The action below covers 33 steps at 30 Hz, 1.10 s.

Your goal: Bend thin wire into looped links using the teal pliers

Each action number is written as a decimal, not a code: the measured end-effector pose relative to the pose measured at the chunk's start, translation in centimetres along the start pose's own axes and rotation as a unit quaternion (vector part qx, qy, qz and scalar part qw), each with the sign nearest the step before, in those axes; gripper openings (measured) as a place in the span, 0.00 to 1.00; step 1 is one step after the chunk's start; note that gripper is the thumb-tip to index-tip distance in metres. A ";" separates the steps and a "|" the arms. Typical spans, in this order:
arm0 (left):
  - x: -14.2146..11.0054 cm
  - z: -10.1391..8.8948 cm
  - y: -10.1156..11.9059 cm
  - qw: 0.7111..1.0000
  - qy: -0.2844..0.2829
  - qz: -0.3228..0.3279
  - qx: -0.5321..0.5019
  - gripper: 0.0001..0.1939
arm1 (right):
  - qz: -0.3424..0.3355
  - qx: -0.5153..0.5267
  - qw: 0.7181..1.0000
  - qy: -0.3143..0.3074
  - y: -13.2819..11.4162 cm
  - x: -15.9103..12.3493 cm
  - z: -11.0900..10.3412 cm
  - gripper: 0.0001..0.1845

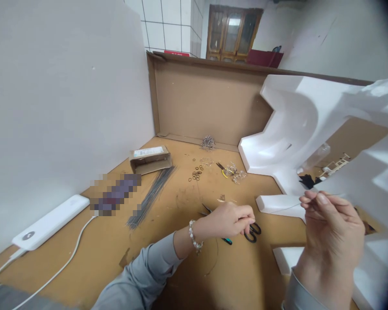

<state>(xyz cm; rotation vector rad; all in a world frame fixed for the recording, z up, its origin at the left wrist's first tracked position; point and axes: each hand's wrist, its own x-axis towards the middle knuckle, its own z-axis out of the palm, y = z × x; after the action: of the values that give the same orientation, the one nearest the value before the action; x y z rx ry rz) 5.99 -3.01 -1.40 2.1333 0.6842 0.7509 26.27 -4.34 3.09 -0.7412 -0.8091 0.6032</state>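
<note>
My right hand [334, 224] is raised at the right, thumb and fingertips pinched on a thin wire [287, 209]. The wire runs left toward my left hand [233, 219], fading from sight near its fingers. My left hand is closed in a pinch above the table; its fingers appear to be on the same wire, though the grip is partly hidden. Under it lie scissors with black handles [252, 233] and a tool with a teal-and-black handle [226, 241], both partly covered. A thin curved strand [217, 256] shows below my left wrist.
A bundle of straight grey wires [151, 198] lies beside an open small cardboard box [150, 160]. Farther back are several dark rings [196, 173], yellow-handled pliers [224, 171] and tangled metal pieces [208, 142]. White foam [291, 112] borders the right; a white power strip [51, 221] with cables sits left.
</note>
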 end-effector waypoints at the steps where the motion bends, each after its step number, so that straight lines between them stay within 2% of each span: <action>1: -0.1 0.0 0.1 1.000 -0.004 -0.003 0.006 0.07 | 0.005 0.002 1.000 -0.001 0.0 0.1 -0.1 0.09; 5: -0.4 -0.3 0.3 1.000 0.003 -0.017 -0.001 0.06 | 0.036 0.009 0.999 -0.013 0.5 0.2 0.5 0.07; 8: -0.6 -0.7 0.2 0.999 0.024 -0.023 -0.015 0.07 | 0.100 -0.001 0.993 -0.066 1.4 -0.3 1.5 0.08; 12: -1.0 -0.9 0.3 0.999 0.036 -0.025 -0.020 0.08 | 0.181 -0.022 0.970 -0.158 2.5 -1.2 2.5 0.08; 15: -1.5 -0.6 0.5 0.999 0.037 -0.034 -0.014 0.09 | 0.199 -0.009 0.966 -0.166 2.9 -1.3 2.6 0.08; 18: -1.9 -1.5 0.2 0.998 -0.020 -0.056 -0.017 0.14 | 0.183 0.001 0.972 -0.147 2.7 -0.9 2.3 0.09; 20: -2.2 -3.4 -1.0 0.992 -0.074 -0.099 0.024 0.18 | 0.177 0.002 0.974 -0.142 2.5 -0.7 2.1 0.09; 21: -2.4 -4.7 -2.0 0.984 -0.062 -0.145 0.087 0.18 | 0.179 0.000 0.974 -0.142 2.5 -0.5 2.0 0.09; 22: -2.6 -6.2 -3.3 0.957 -0.032 -0.221 0.186 0.17 | 0.184 -0.002 0.973 -0.143 2.5 -0.5 1.9 0.09; 23: -2.9 -7.8 -4.7 0.907 -0.005 -0.307 0.288 0.16 | 0.189 -0.005 0.971 -0.144 2.5 -0.4 1.9 0.09; 24: -3.3 -9.4 -6.2 0.875 0.012 -0.357 0.328 0.15 | 0.192 -0.008 0.971 -0.144 2.6 -0.4 1.8 0.10; 27: -4.7 -13.1 -10.6 0.810 0.030 -0.446 0.380 0.15 | 0.195 -0.011 0.969 -0.150 2.8 -0.5 1.9 0.10; 30: -6.0 -14.4 -13.7 0.769 0.015 -0.502 0.394 0.17 | 0.197 -0.011 0.968 -0.156 2.9 -0.5 2.0 0.09; 33: -6.8 -14.1 -15.5 0.749 0.000 -0.531 0.397 0.17 | 0.205 -0.014 0.964 -0.167 3.1 -0.6 2.0 0.09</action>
<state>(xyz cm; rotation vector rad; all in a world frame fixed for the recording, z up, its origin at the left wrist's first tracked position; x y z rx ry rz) -11.90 7.98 -8.04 1.8653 2.2360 -0.2584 23.69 -2.25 1.39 -0.8520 -0.9826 1.1130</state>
